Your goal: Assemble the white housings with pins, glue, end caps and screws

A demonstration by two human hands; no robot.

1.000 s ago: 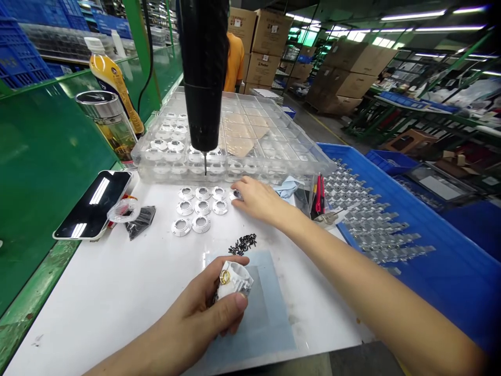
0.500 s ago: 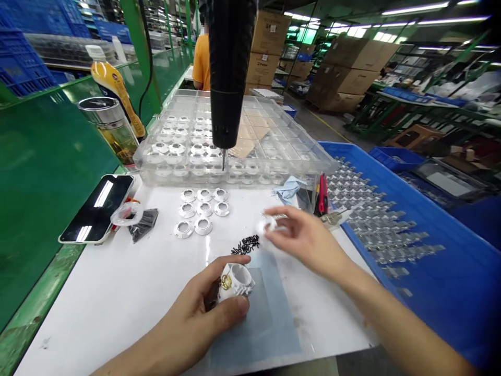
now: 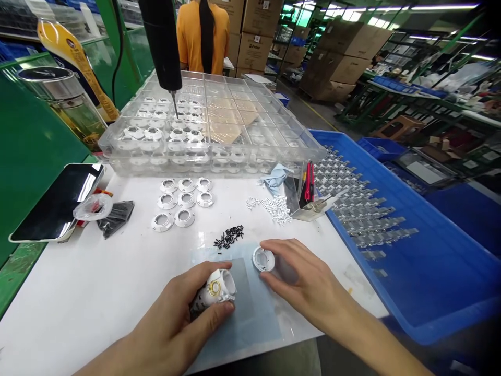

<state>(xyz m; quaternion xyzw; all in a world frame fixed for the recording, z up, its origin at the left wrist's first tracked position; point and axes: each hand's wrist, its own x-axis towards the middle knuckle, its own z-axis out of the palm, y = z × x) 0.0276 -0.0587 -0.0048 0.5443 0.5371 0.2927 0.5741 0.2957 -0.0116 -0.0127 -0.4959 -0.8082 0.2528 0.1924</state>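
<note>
My left hand (image 3: 191, 313) is closed round a white cylindrical plastic housing (image 3: 222, 286) with a gold coil on its side, its open end tilted toward the right. Between thumb and fingertips, my right hand (image 3: 301, 277) grips a small white ring (image 3: 263, 259) just to the right of the housing, apart from it. Both are held over a light blue mat (image 3: 254, 308). Beyond them lie a pile of black screws (image 3: 229, 237), a heap of small white pins (image 3: 277, 209) and several white flanged rings (image 3: 186, 200) in rows.
A black electric screwdriver (image 3: 162, 52) hangs over a clear compartment tray (image 3: 258, 151) with more white rings. On the right, a blue bin (image 3: 410, 292) holds metal brackets. A phone (image 3: 55, 201), a black bag (image 3: 115, 218) and a red cutter (image 3: 309, 181) lie around. A person in orange (image 3: 191, 36) stands behind.
My right hand has drawn the white ring nearer, down beside the housing. The view has turned, so the screwdriver and tray appear further left; the white pins are now uncovered.
</note>
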